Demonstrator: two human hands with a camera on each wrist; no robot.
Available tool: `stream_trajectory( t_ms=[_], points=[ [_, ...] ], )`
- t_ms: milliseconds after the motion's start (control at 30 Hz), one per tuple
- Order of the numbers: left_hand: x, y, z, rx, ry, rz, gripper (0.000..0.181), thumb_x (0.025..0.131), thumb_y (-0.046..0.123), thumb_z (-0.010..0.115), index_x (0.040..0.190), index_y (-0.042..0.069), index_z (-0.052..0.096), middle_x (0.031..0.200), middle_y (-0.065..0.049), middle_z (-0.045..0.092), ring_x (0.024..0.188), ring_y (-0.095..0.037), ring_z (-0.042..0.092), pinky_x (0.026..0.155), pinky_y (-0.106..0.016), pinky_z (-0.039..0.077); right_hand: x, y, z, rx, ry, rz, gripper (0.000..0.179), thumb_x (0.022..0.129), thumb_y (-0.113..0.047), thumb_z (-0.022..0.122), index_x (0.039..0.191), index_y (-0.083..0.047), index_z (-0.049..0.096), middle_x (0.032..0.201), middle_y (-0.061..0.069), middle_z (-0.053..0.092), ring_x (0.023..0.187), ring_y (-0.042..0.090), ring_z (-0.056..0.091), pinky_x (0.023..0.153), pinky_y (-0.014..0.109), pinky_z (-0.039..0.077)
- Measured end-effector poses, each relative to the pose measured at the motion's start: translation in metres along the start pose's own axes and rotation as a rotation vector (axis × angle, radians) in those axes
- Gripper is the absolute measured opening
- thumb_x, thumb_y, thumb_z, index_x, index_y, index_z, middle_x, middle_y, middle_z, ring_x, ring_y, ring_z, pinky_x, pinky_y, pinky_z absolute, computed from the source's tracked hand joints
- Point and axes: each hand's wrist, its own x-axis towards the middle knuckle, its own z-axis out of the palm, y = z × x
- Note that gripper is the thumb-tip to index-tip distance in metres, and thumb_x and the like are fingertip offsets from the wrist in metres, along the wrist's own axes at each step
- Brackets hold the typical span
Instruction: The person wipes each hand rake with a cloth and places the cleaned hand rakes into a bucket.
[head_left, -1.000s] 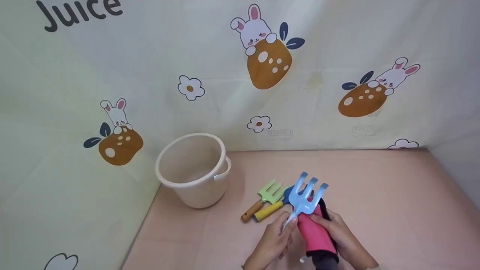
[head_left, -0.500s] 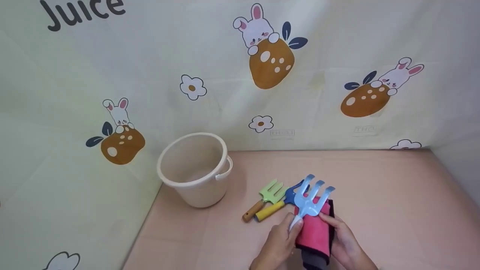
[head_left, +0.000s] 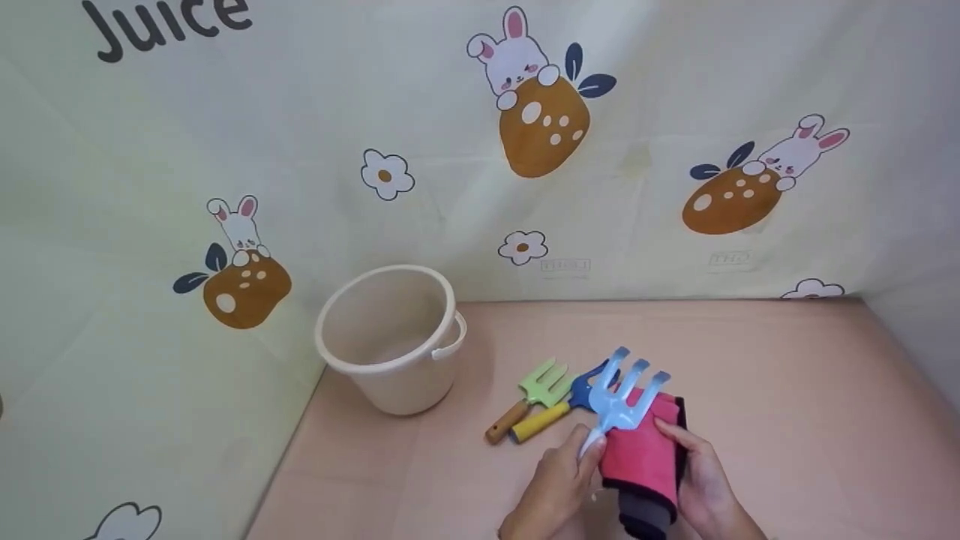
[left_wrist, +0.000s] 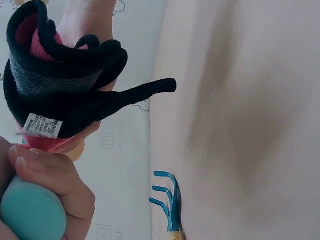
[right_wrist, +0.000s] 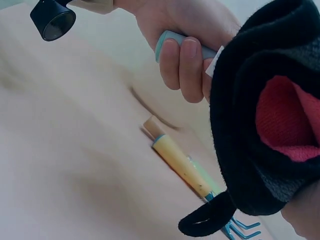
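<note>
In the head view my left hand [head_left: 553,480] grips a light blue three-pronged hand rake [head_left: 619,414] by its handle, prongs pointing up and away. The rounded teal end of the rake handle [left_wrist: 32,210] sticks out of the fist in the left wrist view. My right hand [head_left: 709,480] holds a rolled pink cloth [head_left: 641,461] with black edging and a grey inner side, thumb on its front and the other fingers hidden behind. The rake's head overlaps the top of the roll. A white label [left_wrist: 42,126] and a black loop [left_wrist: 145,91] hang from the cloth.
A green fork [head_left: 541,384] with a wooden handle lies on the pinkish table [head_left: 795,390]. Beside it is a dark blue rake with a yellow handle [head_left: 540,422]. A cream bucket [head_left: 405,386] stands at the back left, before a printed backdrop [head_left: 435,90].
Both hands have moved a little right with the rake and cloth. The pink roll now sits further right from the left fist, and the right thumb has shifted on its front.
</note>
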Motion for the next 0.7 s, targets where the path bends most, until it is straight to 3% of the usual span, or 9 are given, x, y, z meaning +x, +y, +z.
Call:
stream_trajectory(
  t_ms=[300,467,700],
  points=[
    [0.002,-0.002,-0.002,0.084,-0.016,-0.022,0.039,0.094,0.056,0.035,0.105,0.022,0.049,0.067,0.004,0.041,0.068,-0.008,0.049,0.062,-0.024,0.040,0.000,-0.011,-0.006,0.009,0.051,-0.078,0.030,0.100,-0.028,0.032,0.129,-0.020,0.029,0.104,-0.010,0.057,0.100,0.007,0.054,0.090,0.025,0.043],
    [-0.001,-0.007,-0.003,0.034,-0.031,-0.012,0.030,0.096,0.051,0.037,0.096,0.022,0.045,0.066,0.005,0.036,0.059,-0.008,0.039,0.052,-0.022,0.031,0.000,-0.019,-0.009,-0.034,0.055,-0.118,0.028,0.100,-0.027,0.035,0.127,-0.024,0.030,0.108,-0.015,0.054,0.105,0.003,0.050,0.093,0.022,0.039],
    [-0.002,-0.012,-0.005,0.033,-0.052,0.011,0.032,0.095,0.052,0.036,0.094,0.021,0.045,0.065,0.006,0.033,0.056,-0.009,0.034,0.049,-0.022,0.028,-0.001,-0.025,-0.011,-0.141,0.073,-0.188,0.031,0.099,-0.027,0.040,0.129,-0.027,0.030,0.113,-0.018,0.050,0.108,0.001,0.047,0.094,0.019,0.038]
  ],
)
